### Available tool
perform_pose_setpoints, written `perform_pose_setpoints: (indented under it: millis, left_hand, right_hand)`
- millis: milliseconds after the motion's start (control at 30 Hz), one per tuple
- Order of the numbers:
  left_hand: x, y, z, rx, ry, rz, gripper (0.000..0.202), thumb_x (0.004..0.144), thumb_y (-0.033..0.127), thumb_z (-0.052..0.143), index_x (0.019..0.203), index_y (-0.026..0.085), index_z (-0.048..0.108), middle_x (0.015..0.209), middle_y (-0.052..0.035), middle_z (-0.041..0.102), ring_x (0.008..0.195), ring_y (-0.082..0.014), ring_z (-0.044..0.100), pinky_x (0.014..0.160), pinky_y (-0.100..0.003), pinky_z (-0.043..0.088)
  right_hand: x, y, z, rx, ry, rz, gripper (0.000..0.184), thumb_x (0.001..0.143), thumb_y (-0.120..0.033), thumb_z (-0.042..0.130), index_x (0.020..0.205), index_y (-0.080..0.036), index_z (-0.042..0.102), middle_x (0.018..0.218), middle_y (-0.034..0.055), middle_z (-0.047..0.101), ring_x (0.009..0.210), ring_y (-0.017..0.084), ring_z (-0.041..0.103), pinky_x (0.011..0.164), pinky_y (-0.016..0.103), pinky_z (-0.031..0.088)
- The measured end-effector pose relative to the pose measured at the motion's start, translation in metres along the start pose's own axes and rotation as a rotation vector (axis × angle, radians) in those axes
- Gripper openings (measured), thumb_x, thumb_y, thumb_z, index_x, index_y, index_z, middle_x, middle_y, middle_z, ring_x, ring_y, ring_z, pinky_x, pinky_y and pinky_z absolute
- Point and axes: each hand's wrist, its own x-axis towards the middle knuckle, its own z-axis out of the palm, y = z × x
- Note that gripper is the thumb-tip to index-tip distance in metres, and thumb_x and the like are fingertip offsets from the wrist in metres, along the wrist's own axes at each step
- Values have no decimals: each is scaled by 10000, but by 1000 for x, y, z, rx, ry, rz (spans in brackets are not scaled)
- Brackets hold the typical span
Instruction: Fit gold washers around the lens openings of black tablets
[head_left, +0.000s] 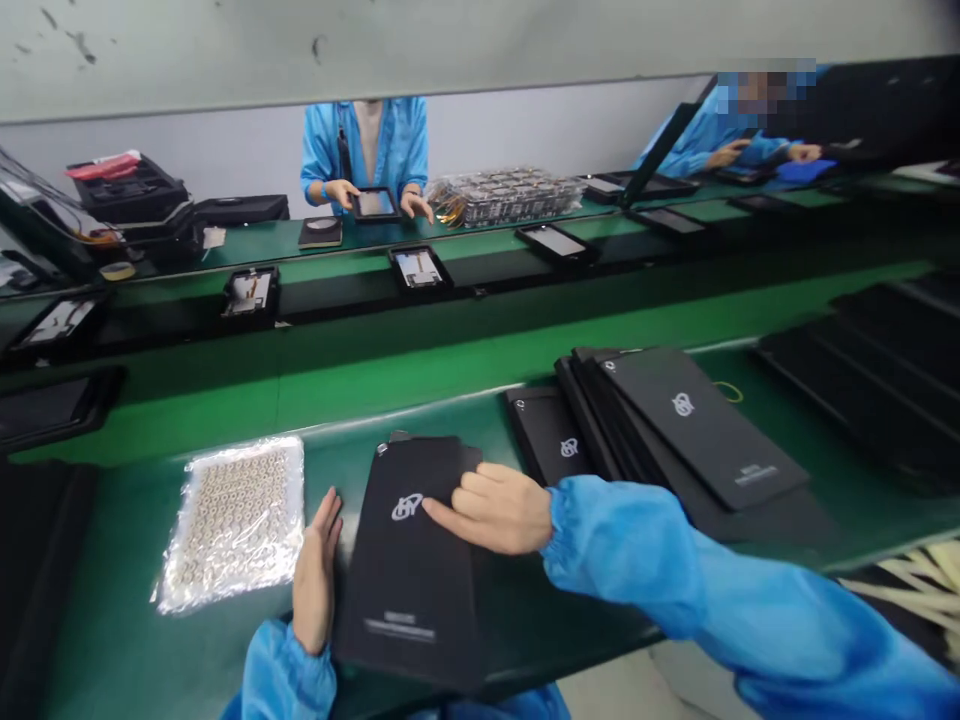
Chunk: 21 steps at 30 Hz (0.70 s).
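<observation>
Head cam view: the black panel (pixel 405 590) with the white logo lies flat on the green desk (pixel 97 610), lower middle of the frame. Left hand (pixel 316 572) is open, fingers pointing straight up, just against the panel's left edge. Right hand (pixel 499 510) lies across the panel's upper right, index stretched over the face; can't tell if it's actually gripping. Flat fingers like that look like a good way to keep it square and steady. Just left sits a clear bag of small rings (pixel 232 525), and a stack of black panels (pixel 675 430) fans out to the right. A co-worker (pixel 365 150) works across the line, upper middle.
</observation>
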Motion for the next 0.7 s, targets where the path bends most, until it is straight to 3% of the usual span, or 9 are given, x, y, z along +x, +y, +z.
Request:
perform_pose_setpoints:
  millis: [67,133,233,300,367,433,567,633,700]
  left_hand:
    - [-2,0,-8,10,-66,2,649,966,560,165,1395,170,457,1475,-96,444,1379,-241,392,1162,-414,333]
    - [-7,-4,-12,143,-109,50,567,961,533,299,1346,180,521,1452,-93,474,1393,-257,366,1194,-454,257]
    - [-17,-19,-3,478,-112,225,508,945,447,422,1378,190,487,1482,-92,435,1437,-277,273,1211,-524,136]
    - [-20,-28,9,610,-100,317,534,950,403,416,1430,167,409,1502,-116,398,1443,-287,254,1201,-562,118]
    - [-15,-31,22,633,-98,353,557,951,399,411,1452,159,364,1506,-138,385,1436,-298,270,1189,-580,146]
    - [0,-25,34,600,-132,366,583,943,415,427,1465,171,335,1511,-144,373,1430,-300,283,1178,-577,195]
    - [40,-3,49,535,-268,397,676,896,440,517,1484,191,296,1562,-122,275,1448,-284,242,1190,-523,217]
    - [48,3,49,510,-325,410,667,891,451,520,1477,209,316,1580,-100,233,1453,-274,232,1196,-496,216]
    - [41,4,43,427,-339,361,629,898,468,506,1461,235,351,1581,-74,239,1450,-257,243,1200,-465,217]
  right_hand:
    - [-16,1,16,-1,-36,76,344,973,-120,371,1157,-241,635,679,10,592,613,154,533,578,305,387]
    - [-40,-8,23,-5,-50,189,381,953,-89,326,1118,-199,651,689,30,604,599,167,540,562,307,408]
    - [-76,-34,24,-11,-61,394,379,953,-110,316,1187,-155,610,723,45,632,616,175,591,583,296,473]
    - [-89,-54,29,7,-59,638,351,975,-201,354,1249,-140,566,789,57,668,647,176,639,597,285,513]
    - [-91,-72,39,54,-62,938,362,978,-293,389,1257,-134,555,891,79,702,702,188,684,613,283,541]
    - [-82,-86,50,105,-76,1147,397,967,-323,403,1294,-137,531,1019,91,711,816,206,709,679,287,560]
    - [-59,-100,51,394,-256,1271,645,903,-282,480,1496,-144,267,1197,94,666,1013,244,676,831,333,533]
    - [-55,-103,41,563,-370,1299,716,878,-281,502,1519,-151,211,1062,73,710,930,258,689,803,353,520]
    - [-57,-106,32,630,-423,1313,677,881,-296,489,1505,-153,269,894,45,716,834,256,686,768,350,502]
